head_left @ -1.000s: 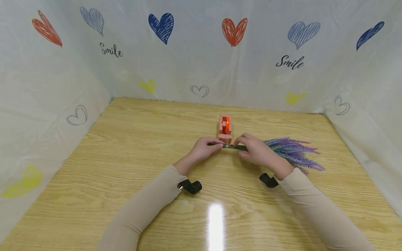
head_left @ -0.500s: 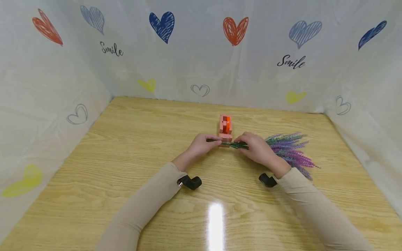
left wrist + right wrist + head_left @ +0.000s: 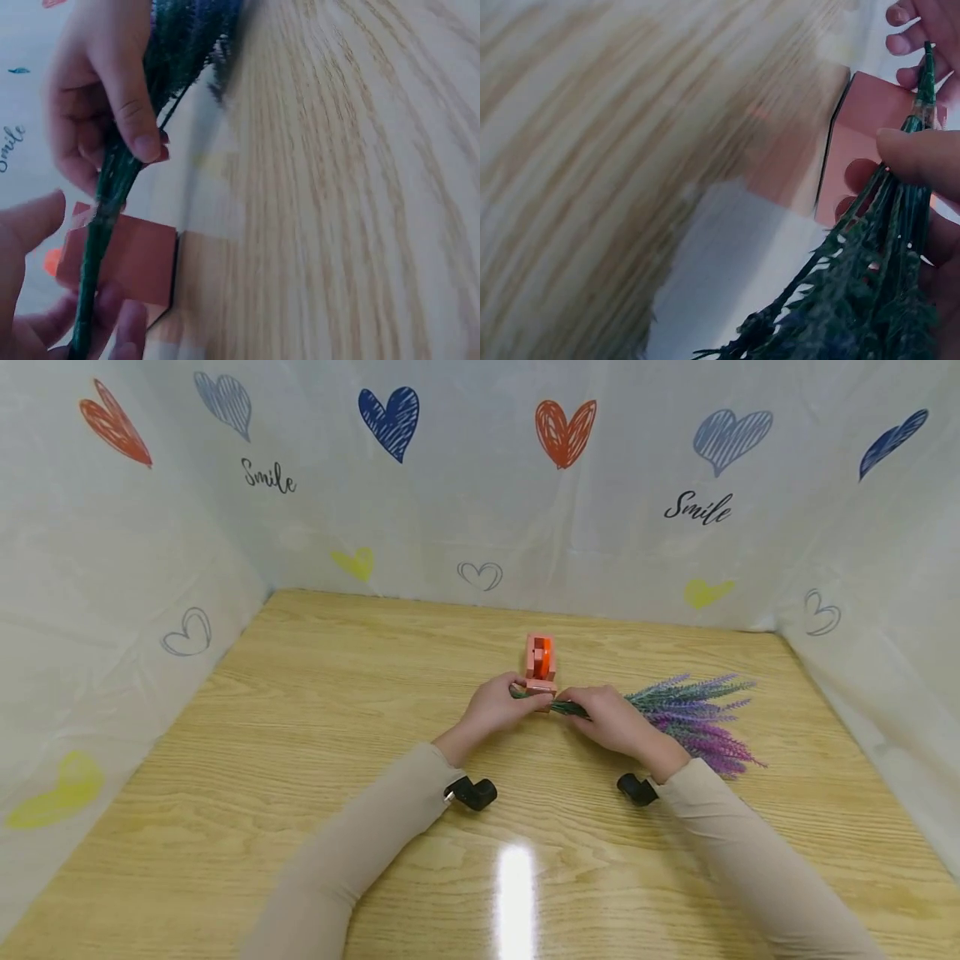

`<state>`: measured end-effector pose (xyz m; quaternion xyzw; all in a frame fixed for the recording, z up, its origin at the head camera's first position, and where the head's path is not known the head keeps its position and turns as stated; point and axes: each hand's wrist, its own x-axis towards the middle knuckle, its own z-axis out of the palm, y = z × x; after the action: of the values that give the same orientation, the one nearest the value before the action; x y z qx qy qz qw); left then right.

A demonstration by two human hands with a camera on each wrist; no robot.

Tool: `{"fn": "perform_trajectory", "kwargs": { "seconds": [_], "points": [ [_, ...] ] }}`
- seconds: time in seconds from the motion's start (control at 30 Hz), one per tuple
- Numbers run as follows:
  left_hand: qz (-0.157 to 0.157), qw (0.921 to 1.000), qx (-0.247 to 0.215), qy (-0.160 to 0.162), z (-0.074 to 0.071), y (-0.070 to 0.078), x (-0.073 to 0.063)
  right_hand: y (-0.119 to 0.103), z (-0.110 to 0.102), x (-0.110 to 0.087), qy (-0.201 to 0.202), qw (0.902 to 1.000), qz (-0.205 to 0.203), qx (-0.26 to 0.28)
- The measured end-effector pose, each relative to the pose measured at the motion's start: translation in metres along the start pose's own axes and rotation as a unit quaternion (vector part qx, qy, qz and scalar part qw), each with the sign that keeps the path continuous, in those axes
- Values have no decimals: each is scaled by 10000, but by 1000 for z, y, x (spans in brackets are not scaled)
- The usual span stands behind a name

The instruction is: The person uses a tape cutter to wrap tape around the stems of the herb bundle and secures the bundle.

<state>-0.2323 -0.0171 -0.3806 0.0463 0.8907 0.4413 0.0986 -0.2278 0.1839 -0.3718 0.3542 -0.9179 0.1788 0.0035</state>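
Note:
A bunch of artificial lavender (image 3: 693, 718) lies crosswise, purple heads to the right and green stems (image 3: 91, 262) to the left. My right hand (image 3: 611, 720) grips the stems between thumb and fingers, just below the leafy part. Around them, left of that grip, runs a shiny clear band that looks like tape (image 3: 105, 215). My left hand (image 3: 498, 703) is at the stem ends, its thumb lifted away and its loose fingers (image 3: 129, 330) behind the stems. Directly behind the stems stands a pink tape dispenser (image 3: 540, 660) with an orange roll, its front partly hidden by the stems.
The wooden table (image 3: 337, 693) extends around both hands, with a bright light reflection near the front. A white curtain (image 3: 480, 518) printed with hearts encloses the back and sides. Black camera mounts (image 3: 476, 793) stick out from both wrists.
My left hand has shifted right along the stems and its thumb has come away from them. The flower heads have turned and spread differently as the bunch rotated; my right hand stays near its place.

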Motion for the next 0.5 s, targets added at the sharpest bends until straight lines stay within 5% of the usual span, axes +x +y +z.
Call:
{"fn": "perform_trajectory", "kwargs": {
  "seconds": [0.2,0.5],
  "points": [
    [171,9984,-215,493,13,-3,7,0,1,0,-131,9999,-45,80],
    [-80,9941,-1020,351,12,-2,12,3,3,1,-382,9991,-29,175]
  ]
}}
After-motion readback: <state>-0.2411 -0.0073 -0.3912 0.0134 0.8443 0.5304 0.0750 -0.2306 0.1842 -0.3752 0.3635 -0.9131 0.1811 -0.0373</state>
